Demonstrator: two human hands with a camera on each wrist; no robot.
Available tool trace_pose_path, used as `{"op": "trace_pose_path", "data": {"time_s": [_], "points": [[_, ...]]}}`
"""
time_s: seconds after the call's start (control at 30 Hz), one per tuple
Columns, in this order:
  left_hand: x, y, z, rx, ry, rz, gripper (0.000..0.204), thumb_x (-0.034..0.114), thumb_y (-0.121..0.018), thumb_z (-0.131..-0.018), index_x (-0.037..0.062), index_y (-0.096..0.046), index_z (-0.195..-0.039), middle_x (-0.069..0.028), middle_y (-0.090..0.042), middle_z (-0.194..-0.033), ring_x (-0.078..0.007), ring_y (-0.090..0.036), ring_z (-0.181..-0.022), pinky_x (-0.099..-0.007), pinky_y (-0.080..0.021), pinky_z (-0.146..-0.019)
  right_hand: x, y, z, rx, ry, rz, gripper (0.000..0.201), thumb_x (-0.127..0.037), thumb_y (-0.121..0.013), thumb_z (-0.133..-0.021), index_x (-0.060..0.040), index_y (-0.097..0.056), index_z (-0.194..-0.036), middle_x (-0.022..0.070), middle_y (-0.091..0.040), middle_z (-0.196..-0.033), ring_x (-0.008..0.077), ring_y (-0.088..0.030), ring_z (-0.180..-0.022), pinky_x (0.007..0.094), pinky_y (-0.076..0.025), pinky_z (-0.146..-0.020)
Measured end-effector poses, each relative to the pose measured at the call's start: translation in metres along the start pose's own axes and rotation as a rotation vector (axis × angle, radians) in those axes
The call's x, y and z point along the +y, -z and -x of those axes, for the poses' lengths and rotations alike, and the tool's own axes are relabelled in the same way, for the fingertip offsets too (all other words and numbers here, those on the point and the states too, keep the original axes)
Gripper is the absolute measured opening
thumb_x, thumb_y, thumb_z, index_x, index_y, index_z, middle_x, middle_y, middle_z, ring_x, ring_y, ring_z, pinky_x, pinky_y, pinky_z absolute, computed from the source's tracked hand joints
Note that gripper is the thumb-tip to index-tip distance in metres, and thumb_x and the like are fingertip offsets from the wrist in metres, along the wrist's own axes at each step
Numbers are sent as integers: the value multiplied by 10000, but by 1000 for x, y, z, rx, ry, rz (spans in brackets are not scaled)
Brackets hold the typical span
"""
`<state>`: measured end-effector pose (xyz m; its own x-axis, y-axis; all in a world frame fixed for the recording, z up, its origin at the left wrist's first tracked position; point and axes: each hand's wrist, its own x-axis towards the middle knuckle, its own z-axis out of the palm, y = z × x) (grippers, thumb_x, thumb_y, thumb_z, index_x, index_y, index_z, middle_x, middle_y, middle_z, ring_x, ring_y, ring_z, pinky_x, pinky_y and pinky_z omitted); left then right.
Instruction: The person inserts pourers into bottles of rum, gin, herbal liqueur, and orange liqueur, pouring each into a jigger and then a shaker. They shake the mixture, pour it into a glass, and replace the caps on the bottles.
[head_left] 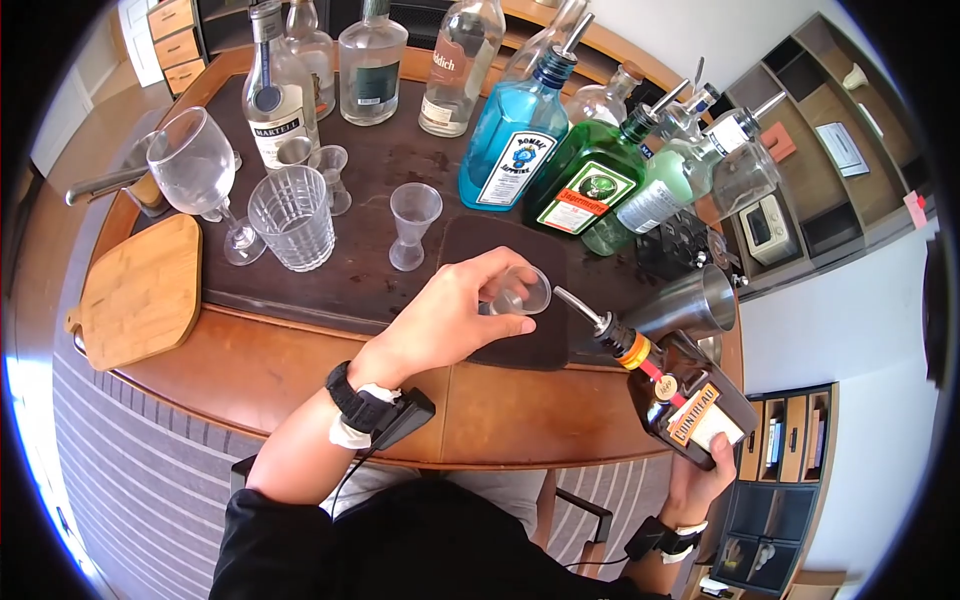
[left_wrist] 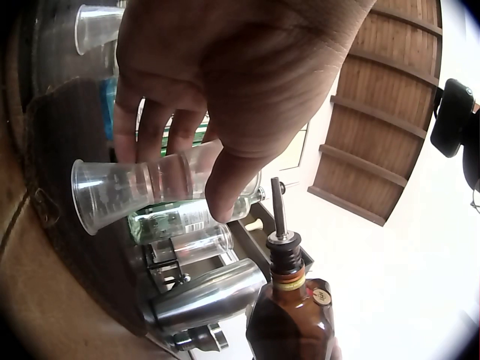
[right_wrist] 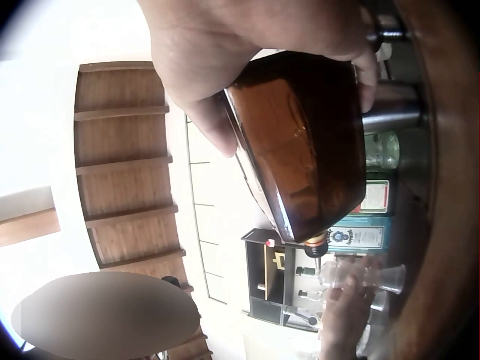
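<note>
Clear jigger [head_left: 526,291] over table [head_left: 270,350], toward near edge, left hand [head_left: 440,315] pinching it; looks light, stiff, waist best hold. Cointreau bottle [head_left: 690,405] by near right corner, right hand [head_left: 702,482] gripping base end; probably heavy, slick.

Clear double-ended jigger [head_left: 522,291] upright; brown Cointreau bottle [head_left: 686,402] tipped, metal spout [head_left: 580,307] near jigger.
</note>
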<state>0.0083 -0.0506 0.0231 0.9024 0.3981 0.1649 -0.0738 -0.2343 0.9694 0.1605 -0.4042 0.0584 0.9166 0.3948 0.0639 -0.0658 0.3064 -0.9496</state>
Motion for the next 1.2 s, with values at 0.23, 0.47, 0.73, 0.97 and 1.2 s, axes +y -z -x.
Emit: {"op": "trace_pose_path", "data": {"time_s": [0.23,0.47,0.73,0.97,1.2], "points": [[1,1,0,-7,3,-7,467,88,-843,-839,44,-628,-1252,-64,-724,-1135,-178,-692,-1088,-352,-540,-995,-3,5,-2,4,12,22,766,-271,-775,-813,49,-488,-1446,185,-614,-1390,337,-611,-1270,455,-448,-1123],[0,1,0,-12,7,9,468,102,-845,-843,49,-625,-1253,-62,-724,-1144,-178,-691,-1093,-352,-539,-996,-4,1,-2,-1,33,27,763,-268,-774,-814,52,-489,-1445,187,-612,-1394,336,-610,-1274,451,-444,-1127],[1,1,0,-15,19,6,457,105,-840,-850,55,-627,-1251,-64,-719,-1168,-182,-682,-1121,-357,-532,-1003,-7,2,-3,3,20,38,762,-256,-778,-808,58,-490,-1440,188,-613,-1390,336,-612,-1268,450,-445,-1124],[1,2,1,-15,21,5,455,106,-839,-849,54,-624,-1246,-68,-720,-1169,-189,-684,-1123,-361,-531,-1001,-7,-1,-7,-5,46,61,776,-249,-781,-800,60,-476,-1443,190,-609,-1389,338,-611,-1267,451,-444,-1126],[-9,-2,0,46,-88,22,440,145,-834,-833,67,-623,-1211,-72,-731,-1054,-197,-614,-848,-365,-545,-802,-8,-3,-9,0,49,60,782,-252,-781,-794,50,-475,-1447,192,-605,-1388,336,-604,-1276,450,-449,-1122]]}}
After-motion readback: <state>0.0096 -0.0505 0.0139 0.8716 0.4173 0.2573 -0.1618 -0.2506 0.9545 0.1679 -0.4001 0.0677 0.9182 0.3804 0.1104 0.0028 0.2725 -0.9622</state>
